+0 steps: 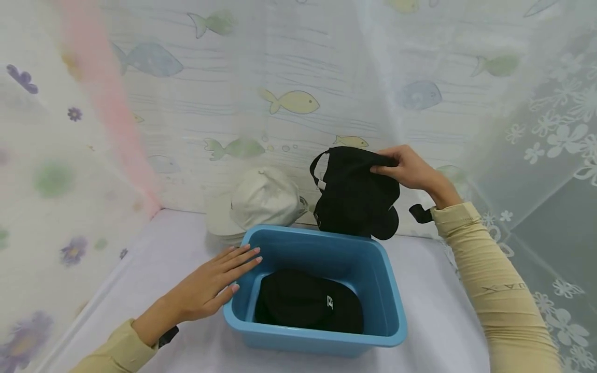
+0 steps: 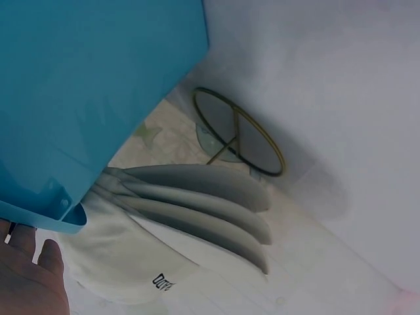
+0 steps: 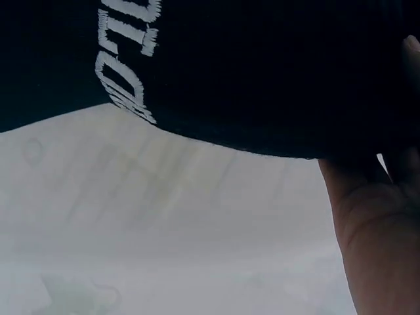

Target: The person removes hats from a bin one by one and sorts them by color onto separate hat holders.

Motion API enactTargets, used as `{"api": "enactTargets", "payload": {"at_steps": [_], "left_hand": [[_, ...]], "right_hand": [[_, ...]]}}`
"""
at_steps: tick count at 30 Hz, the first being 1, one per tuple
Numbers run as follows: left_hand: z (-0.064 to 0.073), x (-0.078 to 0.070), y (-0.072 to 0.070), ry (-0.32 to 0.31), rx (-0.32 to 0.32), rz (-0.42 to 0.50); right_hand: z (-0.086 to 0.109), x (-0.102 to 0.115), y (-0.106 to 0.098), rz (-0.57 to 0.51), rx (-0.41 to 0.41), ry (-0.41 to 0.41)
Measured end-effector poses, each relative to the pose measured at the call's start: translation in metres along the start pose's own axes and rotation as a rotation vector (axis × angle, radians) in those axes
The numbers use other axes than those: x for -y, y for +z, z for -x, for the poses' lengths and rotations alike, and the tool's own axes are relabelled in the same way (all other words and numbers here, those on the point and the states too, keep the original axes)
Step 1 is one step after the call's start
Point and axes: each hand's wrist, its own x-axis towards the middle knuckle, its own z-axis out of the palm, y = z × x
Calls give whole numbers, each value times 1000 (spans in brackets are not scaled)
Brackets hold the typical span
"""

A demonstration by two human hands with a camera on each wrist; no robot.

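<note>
My right hand (image 1: 404, 165) pinches a black cap (image 1: 356, 191) by its crown, fingers behind and thumb in front, with its back strap at the left and brim low. The cap hangs at the far rim of a blue plastic basin (image 1: 396, 321). White embroidered letters (image 3: 128, 72) show on the black cap in the right wrist view. Across the basin's left rim lies my left hand (image 1: 212, 282), its fingers straight. Inside the basin rests another black cap (image 1: 298, 300) with a small white logo. Stacked white caps (image 1: 266, 199) stand behind the basin.
Several white brims (image 2: 210, 203) fan out in the left wrist view, near a round brass-coloured wire stand base (image 2: 236, 131). A white cloth (image 1: 177, 248) covers the table. Behind hangs a curtain (image 1: 298, 62) printed with fish, and flowered sheer fabric (image 1: 559, 140) at right.
</note>
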Motion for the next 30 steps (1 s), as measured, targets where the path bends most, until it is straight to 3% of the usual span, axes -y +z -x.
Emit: {"api": "enactTargets", "payload": {"at_steps": [6,15,30], "left_hand": [[1,-1,1,3,-12,3],[1,-2,2,14,-28,6],[3,-4,4,16,-34,20]], "right_hand": [[-12,-18,21,-61,40,1],[-20,-29,37,-79,73,14],[-11,-50,65,-57,180,104]]}}
